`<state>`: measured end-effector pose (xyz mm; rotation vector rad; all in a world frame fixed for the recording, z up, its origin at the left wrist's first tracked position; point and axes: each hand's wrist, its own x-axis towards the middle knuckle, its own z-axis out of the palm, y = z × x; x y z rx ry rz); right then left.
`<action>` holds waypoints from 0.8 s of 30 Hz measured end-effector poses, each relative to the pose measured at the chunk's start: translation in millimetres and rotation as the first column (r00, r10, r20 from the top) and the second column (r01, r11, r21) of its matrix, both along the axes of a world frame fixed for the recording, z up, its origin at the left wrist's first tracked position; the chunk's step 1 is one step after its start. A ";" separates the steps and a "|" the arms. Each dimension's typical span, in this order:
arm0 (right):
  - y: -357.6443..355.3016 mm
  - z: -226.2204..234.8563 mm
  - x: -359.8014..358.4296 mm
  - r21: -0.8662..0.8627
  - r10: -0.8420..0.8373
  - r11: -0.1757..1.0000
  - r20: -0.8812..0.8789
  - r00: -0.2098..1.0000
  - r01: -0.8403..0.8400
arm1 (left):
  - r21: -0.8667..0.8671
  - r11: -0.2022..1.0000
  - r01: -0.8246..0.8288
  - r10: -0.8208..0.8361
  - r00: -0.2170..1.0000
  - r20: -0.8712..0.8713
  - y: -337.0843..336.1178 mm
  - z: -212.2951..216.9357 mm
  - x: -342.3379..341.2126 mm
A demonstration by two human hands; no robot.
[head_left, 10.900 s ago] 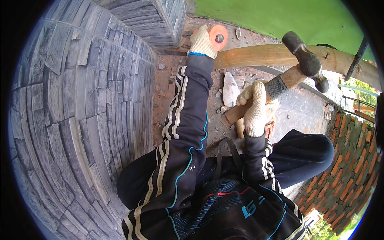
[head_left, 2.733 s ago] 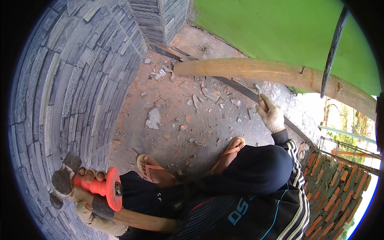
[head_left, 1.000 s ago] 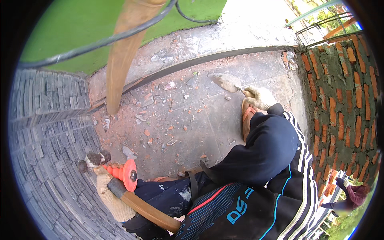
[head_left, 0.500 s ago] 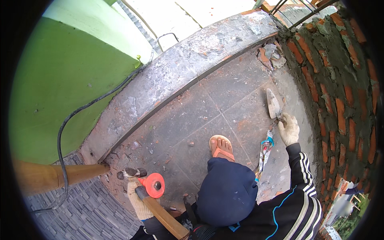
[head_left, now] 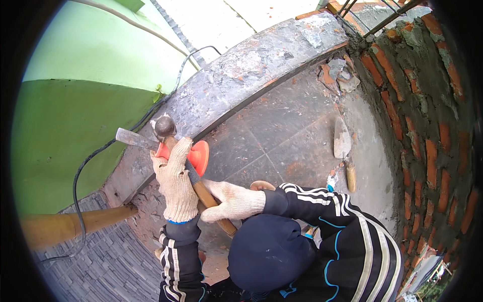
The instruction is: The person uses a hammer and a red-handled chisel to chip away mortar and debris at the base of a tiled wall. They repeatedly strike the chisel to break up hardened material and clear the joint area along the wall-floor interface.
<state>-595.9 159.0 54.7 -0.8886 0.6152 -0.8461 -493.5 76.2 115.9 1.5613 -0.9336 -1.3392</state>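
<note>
Left hand: the gloved left hand (head_left: 176,183) is wrapped tight around the chisel (head_left: 151,146), just behind its orange hand guard (head_left: 198,157); the fingers are fully curled on the shaft.
Right hand: the gloved right hand (head_left: 231,201) is closed around the wooden handle of the hammer (head_left: 166,128), low on the handle, touching the left hand's wrist side.
Chisel: a flat grey blade, its tip lying on the concrete curb (head_left: 241,85), pointing away from the hands toward the green wall (head_left: 70,131).
Hammer: its dark round head sits just above the chisel, over the edge of the concrete curb; whether the two touch, I cannot tell.
Hand guard: round, orange, just on the tiled side of the concrete curb.
Trowel: a trowel (head_left: 343,151) with a wooden grip lies flat on the tiled floor (head_left: 282,136), well away from the concrete curb, close to the brick wall (head_left: 427,131).
Rubble: broken brick pieces (head_left: 334,75) lie where the concrete curb meets the brick wall.
Cable: a black cable (head_left: 83,171) runs along the green wall, on the far side of the concrete curb.
Wooden pole: a round wooden pole (head_left: 75,226) lies below the concrete curb's lower end, beside grey stacked-stone cladding (head_left: 100,261).
Clothing: dark striped sleeves, and a dark trouser knee below the hands.
</note>
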 end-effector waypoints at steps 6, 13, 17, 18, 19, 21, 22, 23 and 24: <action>7.4 7.2 -22.3 0.408 -0.418 0.842 0.078 0.905 0.354 | 0.008 0.765 0.644 -0.485 0.567 0.666 -24.7 3.6 -14.4; 100.1 -44.8 -108.7 0.170 -0.551 0.687 -0.513 0.659 0.706 | 0.520 0.484 0.704 -0.873 0.346 0.343 -34.7 24.7 -7.0; 153.0 -23.5 -135.3 0.186 -0.661 0.476 -0.570 0.489 0.860 | 0.573 0.353 0.740 -0.827 0.533 -0.178 -38.5 25.3 -14.1; 163.0 -23.1 -138.7 0.122 -0.703 0.419 -0.584 0.406 0.900 | 0.567 0.279 0.775 -0.842 0.481 -0.242 -46.8 26.0 -23.4; 172.6 -20.9 -139.5 0.057 -0.739 0.356 -0.594 0.318 0.933 | 0.521 0.322 0.790 -0.809 0.516 -0.282 -44.3 26.6 -28.2; 182.8 -13.4 -131.9 0.007 -0.747 0.282 -0.625 0.224 0.959 | 0.428 0.446 0.786 -0.743 0.592 -0.313 -38.7 48.6 -34.2; 191.8 -8.4 -135.7 -0.014 -0.746 0.240 -0.643 0.175 0.971 | 0.374 0.437 0.818 -0.704 0.570 -0.424 -41.4 38.1 -43.4; 198.6 -8.2 -135.8 -0.067 -0.776 0.182 -0.622 0.102 0.981 | 0.366 0.401 0.840 -0.644 0.543 -0.539 -48.1 26.8 -46.7; 202.2 -10.4 -130.9 -0.162 -0.756 0.099 -0.654 -0.032 0.982 | 0.357 0.363 0.861 -0.572 0.508 -0.644 -56.2 15.2 -48.6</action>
